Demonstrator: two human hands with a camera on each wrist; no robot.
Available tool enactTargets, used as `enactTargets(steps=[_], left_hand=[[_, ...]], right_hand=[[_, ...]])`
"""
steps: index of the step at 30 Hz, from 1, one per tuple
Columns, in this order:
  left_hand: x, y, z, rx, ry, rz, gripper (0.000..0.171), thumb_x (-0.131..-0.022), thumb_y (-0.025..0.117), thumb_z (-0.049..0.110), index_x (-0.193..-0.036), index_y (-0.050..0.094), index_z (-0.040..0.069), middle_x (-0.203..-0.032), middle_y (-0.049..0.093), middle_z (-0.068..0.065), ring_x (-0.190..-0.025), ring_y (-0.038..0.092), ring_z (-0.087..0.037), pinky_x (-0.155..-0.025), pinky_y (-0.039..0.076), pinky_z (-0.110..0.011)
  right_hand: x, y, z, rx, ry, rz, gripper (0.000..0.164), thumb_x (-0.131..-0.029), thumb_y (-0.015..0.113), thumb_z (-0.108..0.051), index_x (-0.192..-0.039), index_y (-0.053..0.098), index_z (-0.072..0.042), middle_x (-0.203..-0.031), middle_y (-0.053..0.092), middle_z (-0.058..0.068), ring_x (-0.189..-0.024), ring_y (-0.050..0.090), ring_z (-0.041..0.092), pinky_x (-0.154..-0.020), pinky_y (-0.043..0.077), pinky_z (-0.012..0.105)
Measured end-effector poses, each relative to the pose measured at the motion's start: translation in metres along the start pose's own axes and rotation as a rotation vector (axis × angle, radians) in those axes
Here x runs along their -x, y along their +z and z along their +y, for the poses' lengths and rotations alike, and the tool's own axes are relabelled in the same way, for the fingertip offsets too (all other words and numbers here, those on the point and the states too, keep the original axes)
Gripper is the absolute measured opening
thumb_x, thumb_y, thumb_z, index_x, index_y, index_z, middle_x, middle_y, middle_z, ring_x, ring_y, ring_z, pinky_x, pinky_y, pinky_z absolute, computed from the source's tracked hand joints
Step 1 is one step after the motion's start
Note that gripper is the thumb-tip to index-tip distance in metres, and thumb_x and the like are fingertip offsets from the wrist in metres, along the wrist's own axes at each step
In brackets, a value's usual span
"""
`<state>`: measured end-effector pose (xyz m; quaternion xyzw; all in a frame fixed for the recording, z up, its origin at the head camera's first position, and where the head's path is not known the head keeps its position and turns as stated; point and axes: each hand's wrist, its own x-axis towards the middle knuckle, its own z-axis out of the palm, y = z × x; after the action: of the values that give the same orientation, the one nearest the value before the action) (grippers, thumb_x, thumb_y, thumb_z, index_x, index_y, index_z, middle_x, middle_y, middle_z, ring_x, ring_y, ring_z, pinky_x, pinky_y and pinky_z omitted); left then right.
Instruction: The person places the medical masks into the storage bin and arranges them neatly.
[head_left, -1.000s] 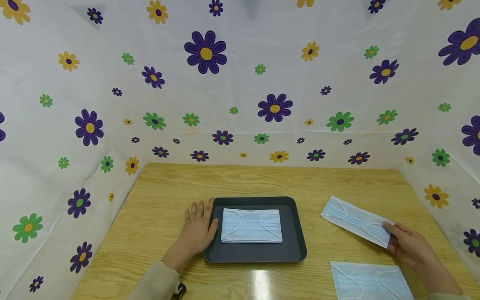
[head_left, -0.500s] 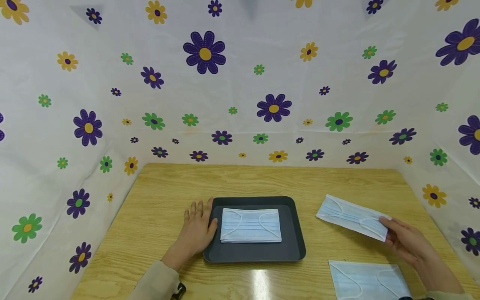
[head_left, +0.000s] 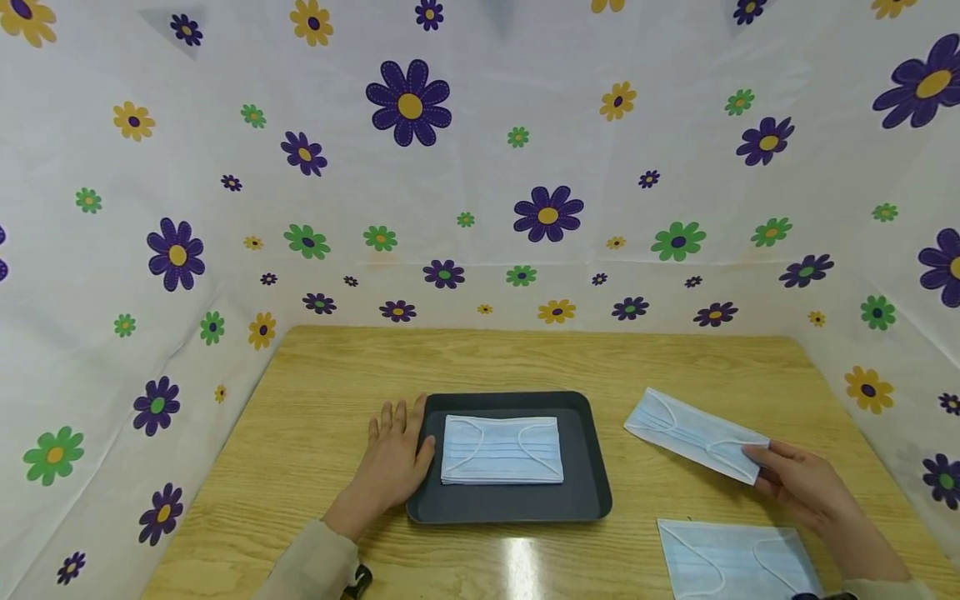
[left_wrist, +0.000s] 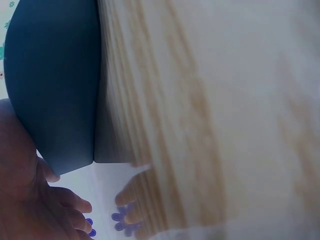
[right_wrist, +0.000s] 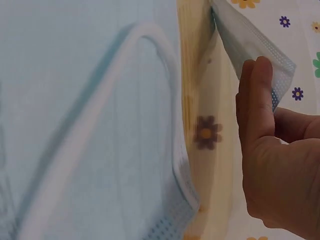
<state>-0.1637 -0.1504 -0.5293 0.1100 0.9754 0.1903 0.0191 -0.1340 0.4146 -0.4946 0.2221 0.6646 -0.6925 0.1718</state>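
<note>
A pale blue face mask with white ear loops is pinched at its right end by my right hand, tilted above the table right of the tray. In the right wrist view that mask extends past my fingers. My left hand lies with straight fingers along the left edge of the dark grey tray. The left wrist view has the tray's side wall touching that hand. A neat stack of face masks lies inside the tray.
More face masks lie at the front right of the wooden table, below my right forearm. White cloth printed with flowers surrounds the table at the back and sides.
My right hand has moved left with the face mask, bringing it closer to the tray. The left hand, the tray and its stack look unmoved.
</note>
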Motion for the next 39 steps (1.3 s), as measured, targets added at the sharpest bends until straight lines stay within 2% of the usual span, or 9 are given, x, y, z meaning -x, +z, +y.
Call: enactTargets(steps=[7,14,20,27,33,36,39], left_hand=[[0.0,-0.001,0.0,0.005,0.006,0.003,0.07,-0.112,0.048,0.035,-0.17,0.019,0.009,-0.164,0.028,-0.04,-0.156,0.017,-0.06,-0.123,0.016,-0.076],[0.0,0.0,-0.001,0.003,0.006,0.002,0.07,-0.112,0.048,0.035,-0.17,0.018,0.009,-0.165,0.028,-0.04,-0.156,0.017,-0.06,-0.123,0.017,-0.076],[0.0,0.0,-0.001,-0.005,0.004,0.003,0.069,-0.112,0.047,0.036,-0.17,0.019,0.009,-0.165,0.028,-0.04,-0.156,0.017,-0.06,-0.123,0.017,-0.076],[0.001,-0.001,0.0,-0.029,-0.004,0.011,0.068,-0.114,0.042,0.042,-0.169,0.022,0.008,-0.165,0.028,-0.038,-0.157,0.017,-0.059,-0.124,0.015,-0.076],[0.001,-0.002,0.001,-0.039,0.003,0.03,0.068,-0.114,0.038,0.046,-0.168,0.024,0.007,-0.167,0.026,-0.037,-0.158,0.014,-0.058,-0.124,0.011,-0.077],[0.0,-0.001,0.0,-0.049,0.004,0.035,0.069,-0.114,0.036,0.048,-0.169,0.024,0.008,-0.168,0.025,-0.036,-0.158,0.013,-0.058,-0.124,0.01,-0.076],[0.0,0.001,-0.002,-0.057,0.006,0.04,0.069,-0.114,0.036,0.048,-0.169,0.024,0.009,-0.168,0.025,-0.036,-0.159,0.013,-0.057,-0.125,0.01,-0.076]], right_hand=[[0.0,0.002,0.001,-0.203,-0.016,-0.104,0.031,-0.109,0.056,-0.007,-0.09,0.078,-0.02,-0.093,0.072,-0.005,-0.086,0.072,0.005,-0.076,0.061,0.019],[0.002,0.007,-0.006,-0.152,-0.005,-0.114,0.026,-0.109,0.059,-0.013,-0.092,0.075,-0.026,-0.097,0.071,-0.006,-0.089,0.071,0.003,-0.079,0.061,0.02],[0.005,0.02,-0.013,-0.193,-0.02,-0.179,0.027,-0.11,0.056,-0.008,-0.097,0.074,-0.025,-0.104,0.072,-0.003,-0.096,0.074,0.008,-0.088,0.062,0.026],[0.009,0.041,-0.022,-0.111,-0.051,-0.185,0.021,-0.109,0.058,-0.013,-0.101,0.073,-0.025,-0.104,0.072,-0.004,-0.095,0.073,0.008,-0.084,0.062,0.023],[0.009,0.064,-0.028,-0.044,-0.081,-0.233,0.016,-0.109,0.06,-0.015,-0.106,0.072,-0.025,-0.105,0.073,-0.003,-0.096,0.075,0.009,-0.088,0.062,0.025],[0.008,0.078,-0.031,0.008,-0.101,-0.258,0.014,-0.109,0.06,-0.016,-0.111,0.072,-0.021,-0.104,0.074,-0.003,-0.094,0.075,0.008,-0.085,0.063,0.025],[0.007,0.093,-0.032,0.069,-0.119,-0.278,0.019,-0.11,0.059,-0.017,-0.125,0.069,-0.012,-0.104,0.074,-0.004,-0.092,0.074,0.009,-0.082,0.062,0.024]])
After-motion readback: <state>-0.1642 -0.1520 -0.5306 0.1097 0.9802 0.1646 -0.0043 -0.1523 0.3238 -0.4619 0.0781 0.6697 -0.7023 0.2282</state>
